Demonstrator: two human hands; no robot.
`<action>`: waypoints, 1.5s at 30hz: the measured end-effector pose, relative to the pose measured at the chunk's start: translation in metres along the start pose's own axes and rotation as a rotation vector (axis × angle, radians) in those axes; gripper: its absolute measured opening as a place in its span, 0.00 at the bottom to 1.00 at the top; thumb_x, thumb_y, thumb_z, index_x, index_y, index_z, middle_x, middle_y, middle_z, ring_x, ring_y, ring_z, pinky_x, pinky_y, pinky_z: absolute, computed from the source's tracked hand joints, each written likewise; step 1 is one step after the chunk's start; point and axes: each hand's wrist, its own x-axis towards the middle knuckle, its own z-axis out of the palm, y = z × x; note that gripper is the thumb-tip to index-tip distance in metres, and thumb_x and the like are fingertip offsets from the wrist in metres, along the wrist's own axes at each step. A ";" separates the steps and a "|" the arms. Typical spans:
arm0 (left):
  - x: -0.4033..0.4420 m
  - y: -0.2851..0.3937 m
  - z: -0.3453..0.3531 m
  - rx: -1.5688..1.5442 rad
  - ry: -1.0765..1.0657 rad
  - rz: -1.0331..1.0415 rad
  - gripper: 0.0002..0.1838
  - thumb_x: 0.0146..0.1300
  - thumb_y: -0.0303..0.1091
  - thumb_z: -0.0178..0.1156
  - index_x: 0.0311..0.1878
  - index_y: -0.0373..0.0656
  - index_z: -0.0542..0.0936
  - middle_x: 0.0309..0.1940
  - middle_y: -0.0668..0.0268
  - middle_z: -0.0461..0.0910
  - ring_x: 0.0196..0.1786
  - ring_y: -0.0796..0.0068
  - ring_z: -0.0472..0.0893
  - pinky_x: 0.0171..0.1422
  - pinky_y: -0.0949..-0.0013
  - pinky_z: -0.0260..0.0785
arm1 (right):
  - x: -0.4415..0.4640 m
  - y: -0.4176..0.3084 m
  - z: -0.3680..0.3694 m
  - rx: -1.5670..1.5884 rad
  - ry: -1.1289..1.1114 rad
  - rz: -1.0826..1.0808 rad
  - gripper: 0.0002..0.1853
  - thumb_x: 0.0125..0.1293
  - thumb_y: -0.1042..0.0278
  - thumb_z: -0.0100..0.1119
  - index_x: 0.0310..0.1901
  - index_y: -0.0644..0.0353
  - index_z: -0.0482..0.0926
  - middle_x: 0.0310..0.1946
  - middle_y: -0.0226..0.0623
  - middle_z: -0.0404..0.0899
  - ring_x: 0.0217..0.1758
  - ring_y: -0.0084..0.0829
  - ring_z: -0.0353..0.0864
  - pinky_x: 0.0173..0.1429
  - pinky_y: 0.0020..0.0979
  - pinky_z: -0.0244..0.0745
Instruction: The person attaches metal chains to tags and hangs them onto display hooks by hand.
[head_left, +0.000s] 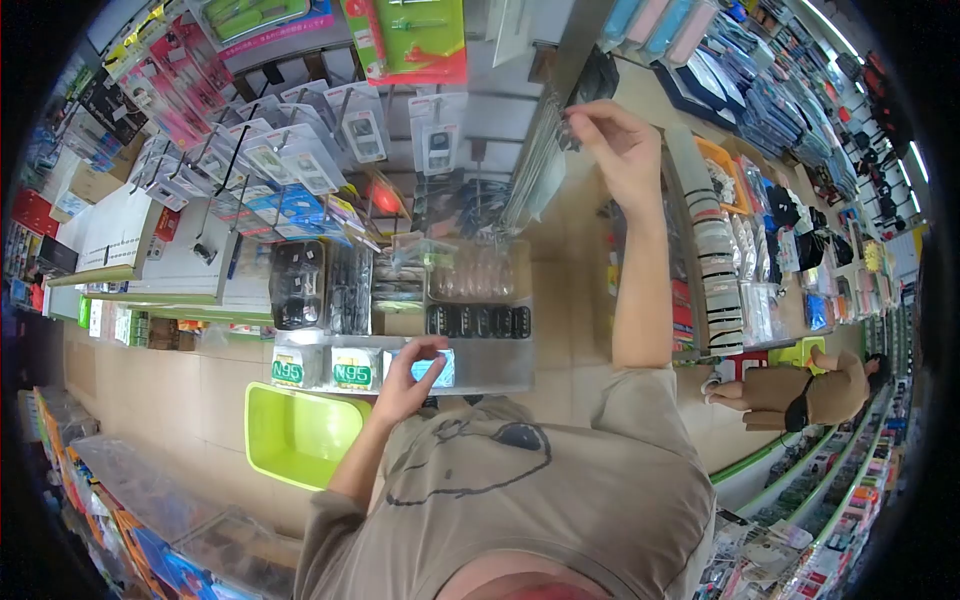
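My right hand [622,150] is raised at the end of the display rack. Its thumb and index finger are closed at the edge of the thin hanging packets [538,170]; what lies between the fingertips is too small to make out. Lower down, my left hand [408,380] is at the front edge of the shelf, its thumb and fingers apart, beside a light blue packet [440,368]. Two white packs marked N95, one [354,370] nearer my left hand and the other [290,368] farther left, stand along that edge.
A lime green basket [300,435] is on the floor at lower left. Blister packs [365,130] hang from hooks above divided bins of small goods [478,272]. Across the aisle stands another goods display [720,285]. A crouching person [800,395] is at the right.
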 end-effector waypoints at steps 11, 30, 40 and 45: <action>0.186 0.196 0.031 0.231 0.164 0.718 0.39 0.65 0.20 0.57 0.80 0.34 0.58 0.72 0.49 0.65 0.74 0.56 0.69 0.78 0.58 0.63 | -0.011 0.017 0.023 -0.012 0.175 -0.108 0.10 0.73 0.76 0.63 0.53 0.65 0.86 0.47 0.36 0.85 0.50 0.25 0.84 0.57 0.26 0.78; 0.075 0.089 0.022 0.201 0.296 0.436 0.29 0.66 0.21 0.59 0.70 0.33 0.65 0.59 0.51 0.75 0.61 0.60 0.79 0.69 0.59 0.68 | -0.079 0.051 -0.008 -0.126 0.355 -0.147 0.09 0.70 0.70 0.68 0.47 0.64 0.86 0.38 0.32 0.87 0.41 0.23 0.83 0.51 0.29 0.78; -0.268 -0.255 0.023 0.526 0.040 -1.087 0.26 0.73 0.49 0.57 0.61 0.37 0.79 0.46 0.42 0.85 0.52 0.43 0.85 0.60 0.49 0.75 | -0.358 0.180 0.015 -0.355 -0.085 0.614 0.07 0.69 0.71 0.67 0.45 0.61 0.85 0.30 0.33 0.85 0.30 0.21 0.81 0.37 0.27 0.76; -0.312 -0.183 0.041 0.178 -0.021 -1.071 0.25 0.71 0.49 0.59 0.60 0.37 0.80 0.46 0.45 0.86 0.52 0.51 0.85 0.59 0.53 0.76 | -0.461 0.250 0.021 -0.322 -0.479 0.811 0.09 0.67 0.69 0.67 0.47 0.61 0.86 0.30 0.38 0.89 0.31 0.29 0.87 0.39 0.31 0.81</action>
